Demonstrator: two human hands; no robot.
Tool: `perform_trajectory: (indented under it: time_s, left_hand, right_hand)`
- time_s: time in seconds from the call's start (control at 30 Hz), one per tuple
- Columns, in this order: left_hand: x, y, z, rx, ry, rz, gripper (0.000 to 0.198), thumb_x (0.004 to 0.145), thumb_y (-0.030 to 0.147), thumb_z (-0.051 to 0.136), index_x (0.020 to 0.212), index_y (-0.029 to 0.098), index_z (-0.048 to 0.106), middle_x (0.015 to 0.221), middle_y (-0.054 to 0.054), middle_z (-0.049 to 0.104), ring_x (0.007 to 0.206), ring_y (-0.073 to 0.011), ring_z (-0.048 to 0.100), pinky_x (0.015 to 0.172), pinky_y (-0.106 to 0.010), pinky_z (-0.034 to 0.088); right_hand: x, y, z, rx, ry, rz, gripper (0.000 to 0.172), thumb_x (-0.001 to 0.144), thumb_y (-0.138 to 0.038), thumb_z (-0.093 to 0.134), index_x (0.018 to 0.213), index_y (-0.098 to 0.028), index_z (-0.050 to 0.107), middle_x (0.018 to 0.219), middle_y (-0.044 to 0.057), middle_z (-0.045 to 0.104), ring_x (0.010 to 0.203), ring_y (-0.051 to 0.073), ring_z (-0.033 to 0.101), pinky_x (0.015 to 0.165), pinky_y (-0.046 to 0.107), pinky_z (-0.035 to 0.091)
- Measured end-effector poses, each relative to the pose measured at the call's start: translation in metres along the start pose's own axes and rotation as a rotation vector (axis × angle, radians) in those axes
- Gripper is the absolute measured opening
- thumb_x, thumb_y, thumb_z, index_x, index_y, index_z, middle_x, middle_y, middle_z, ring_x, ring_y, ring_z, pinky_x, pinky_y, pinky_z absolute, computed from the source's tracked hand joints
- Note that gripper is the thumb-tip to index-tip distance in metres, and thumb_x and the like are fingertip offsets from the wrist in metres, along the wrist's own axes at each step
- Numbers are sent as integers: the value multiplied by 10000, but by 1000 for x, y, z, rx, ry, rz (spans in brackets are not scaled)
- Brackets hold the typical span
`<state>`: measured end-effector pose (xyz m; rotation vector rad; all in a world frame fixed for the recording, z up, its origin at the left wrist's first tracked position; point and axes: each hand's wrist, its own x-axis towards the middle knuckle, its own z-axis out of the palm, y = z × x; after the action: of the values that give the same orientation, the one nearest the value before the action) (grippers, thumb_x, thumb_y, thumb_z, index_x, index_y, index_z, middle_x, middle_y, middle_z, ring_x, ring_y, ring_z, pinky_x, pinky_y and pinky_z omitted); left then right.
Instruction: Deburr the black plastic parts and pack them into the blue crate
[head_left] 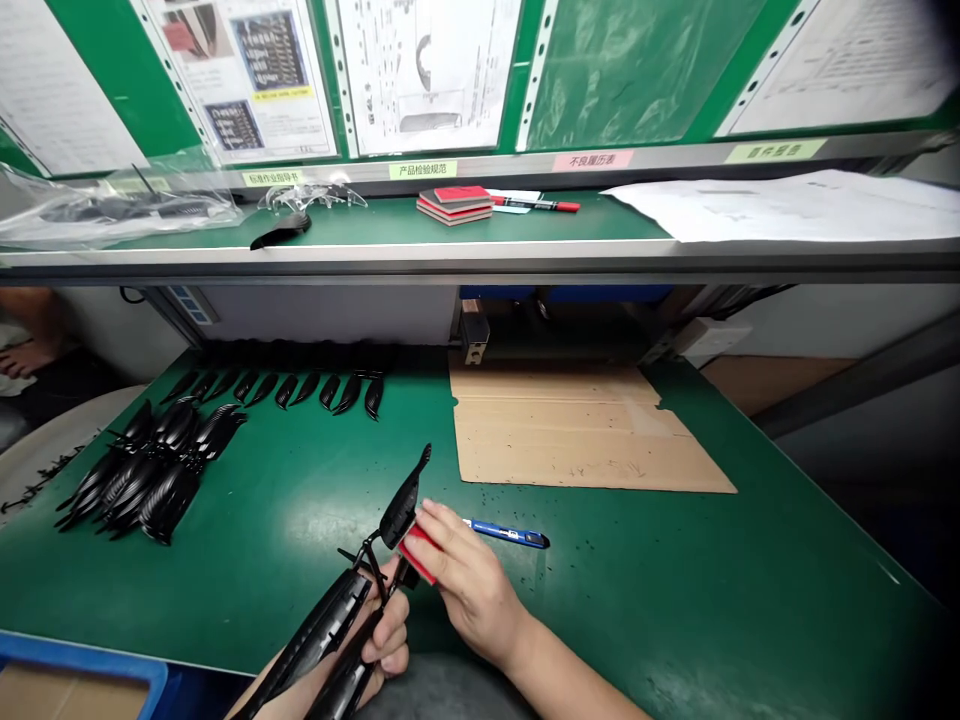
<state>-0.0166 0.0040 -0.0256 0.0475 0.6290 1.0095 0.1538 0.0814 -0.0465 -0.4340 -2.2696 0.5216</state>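
My left hand (388, 630) is closed round a cluster of long black plastic moulded parts (330, 625) joined on a sprue, low in the middle of the view. One black part (403, 505) sticks up from the cluster. My right hand (465, 580) pinches a small red block (417, 553) and presses it against that upright part. A blue utility knife (510, 535) lies on the green table (675, 580) just beyond my right hand.
A pile of black parts (150, 470) lies at the left, a row of single parts (300, 388) behind it. A cardboard sheet (577, 430) covers the middle. The shelf (480, 255) above holds red pads (454, 203), a red pen (536, 204), papers and a plastic bag. A blue bin (75, 665) sits at the lower left.
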Motion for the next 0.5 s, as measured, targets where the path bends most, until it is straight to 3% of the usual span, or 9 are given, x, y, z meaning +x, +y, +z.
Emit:
perform_trajectory:
  time_s: [0.13, 0.3, 0.5]
  left_hand:
    - [0, 0, 0, -18, 10, -6, 320, 836, 336, 614, 592, 142, 542, 432, 48, 444, 341, -29, 269, 448, -210, 276]
    - [-1, 0, -1, -12, 11, -17, 287, 900, 308, 507, 674, 147, 582, 433, 38, 463, 335, -45, 286, 452, -226, 264]
    - [-2, -4, -2, -55, -10, -15, 203, 835, 315, 598, 713, 152, 594, 435, 50, 455, 348, -36, 250, 456, -212, 244]
  right_hand:
    - [4, 2, 0, 50, -41, -28, 500, 906, -125, 451, 1389, -248, 406, 1345, 104, 537, 1321, 249, 402, 1060, 509, 386]
    - [7, 3, -2, 96, -69, -11, 478, 907, -123, 436, 1367, -252, 436, 1345, 90, 537, 1309, 236, 419, 1068, 491, 384]
    - [3, 5, -4, 105, -79, 3, 460, 909, -128, 430, 1351, -252, 455, 1329, 83, 552, 1305, 229, 424, 1076, 485, 378]
